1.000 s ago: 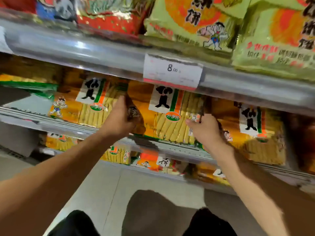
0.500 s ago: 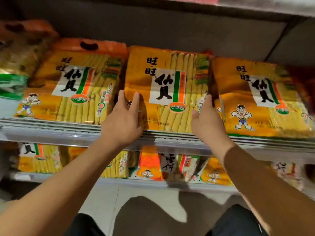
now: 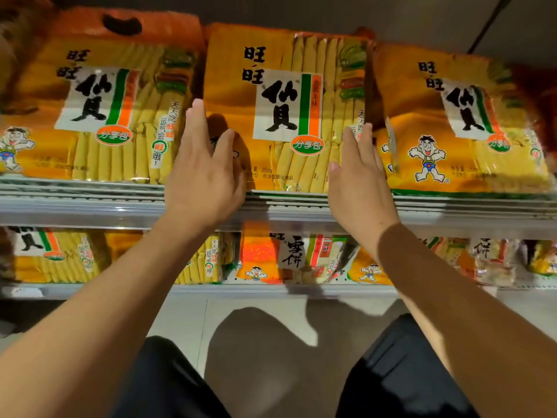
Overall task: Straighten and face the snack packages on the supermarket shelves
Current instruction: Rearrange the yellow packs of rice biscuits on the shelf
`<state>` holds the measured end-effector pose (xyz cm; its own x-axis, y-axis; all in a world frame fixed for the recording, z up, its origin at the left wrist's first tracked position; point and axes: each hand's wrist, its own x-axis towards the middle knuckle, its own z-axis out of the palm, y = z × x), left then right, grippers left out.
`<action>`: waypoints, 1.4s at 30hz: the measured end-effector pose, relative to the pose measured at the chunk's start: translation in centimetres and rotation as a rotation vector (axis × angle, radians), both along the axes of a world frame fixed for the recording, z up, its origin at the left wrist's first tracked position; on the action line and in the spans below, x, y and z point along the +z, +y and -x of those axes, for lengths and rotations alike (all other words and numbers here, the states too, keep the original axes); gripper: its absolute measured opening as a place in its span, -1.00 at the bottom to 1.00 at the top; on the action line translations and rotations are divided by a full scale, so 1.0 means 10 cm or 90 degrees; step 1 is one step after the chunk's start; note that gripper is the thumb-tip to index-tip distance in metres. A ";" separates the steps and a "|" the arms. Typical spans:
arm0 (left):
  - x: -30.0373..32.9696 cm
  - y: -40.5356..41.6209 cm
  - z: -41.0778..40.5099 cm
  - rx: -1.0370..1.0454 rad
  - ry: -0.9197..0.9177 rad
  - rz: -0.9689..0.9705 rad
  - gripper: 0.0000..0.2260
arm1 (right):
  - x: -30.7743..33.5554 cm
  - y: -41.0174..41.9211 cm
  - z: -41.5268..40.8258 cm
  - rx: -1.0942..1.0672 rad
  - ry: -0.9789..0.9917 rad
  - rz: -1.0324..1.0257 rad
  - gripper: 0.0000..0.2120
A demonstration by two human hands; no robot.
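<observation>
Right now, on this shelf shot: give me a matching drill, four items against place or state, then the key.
Items
1. left hand
2. right hand
3. middle package
4. white-label package

Places or states
A. lower shelf, under the middle package
B. fingers straight, at the middle package's right edge
C. upper shelf, between both hands
D. fingers straight, at the middle package's left edge

Pairs: 1-D, 2-B, 3-C, 4-A

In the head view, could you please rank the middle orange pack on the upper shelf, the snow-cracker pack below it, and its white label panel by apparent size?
1. Middle orange pack, nearest, so partly perspective.
2. Snow-cracker pack on the lower shelf.
3. White label panel.
</observation>
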<state>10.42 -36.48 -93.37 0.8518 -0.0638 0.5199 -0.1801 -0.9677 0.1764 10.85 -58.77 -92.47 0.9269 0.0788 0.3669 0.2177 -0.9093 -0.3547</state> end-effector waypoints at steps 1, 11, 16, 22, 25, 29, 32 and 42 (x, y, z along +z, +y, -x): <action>-0.04 0.01 0.03 -0.024 -0.051 0.008 -0.59 | -0.05 -0.02 0.06 0.023 -0.023 -0.005 -0.48; -1.63 -0.28 0.73 -0.149 0.343 0.392 -0.58 | -1.46 -0.63 0.68 0.114 0.344 -0.153 -0.76; -2.03 -0.35 0.15 0.077 0.454 0.746 -0.35 | -1.93 -0.72 0.20 -0.238 0.518 -0.592 -0.28; -2.30 -0.42 -0.07 0.113 0.491 0.836 -0.52 | -2.18 -0.77 -0.07 -0.244 0.468 -0.620 -0.11; -2.29 -0.47 -0.05 0.121 0.448 0.798 -0.59 | -2.26 -0.74 -0.11 -0.214 0.453 -0.566 -0.52; -2.24 -0.48 0.06 0.091 0.349 0.757 -0.62 | -2.25 -0.77 -0.15 -0.199 0.314 -0.475 -0.79; -2.23 -0.47 0.20 0.082 0.327 0.769 -0.53 | -2.20 -0.84 -0.13 -0.160 0.320 -0.493 -0.81; -1.73 -0.44 1.21 0.254 0.535 0.744 -0.56 | -1.69 -0.90 0.94 -0.127 0.616 -0.515 -0.69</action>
<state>-1.72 -40.91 -110.63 0.7812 0.3354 -0.5265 0.5999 -0.1700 0.7818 1.46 -67.81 -109.38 0.8117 -0.0209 -0.5838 -0.5532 -0.3482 -0.7567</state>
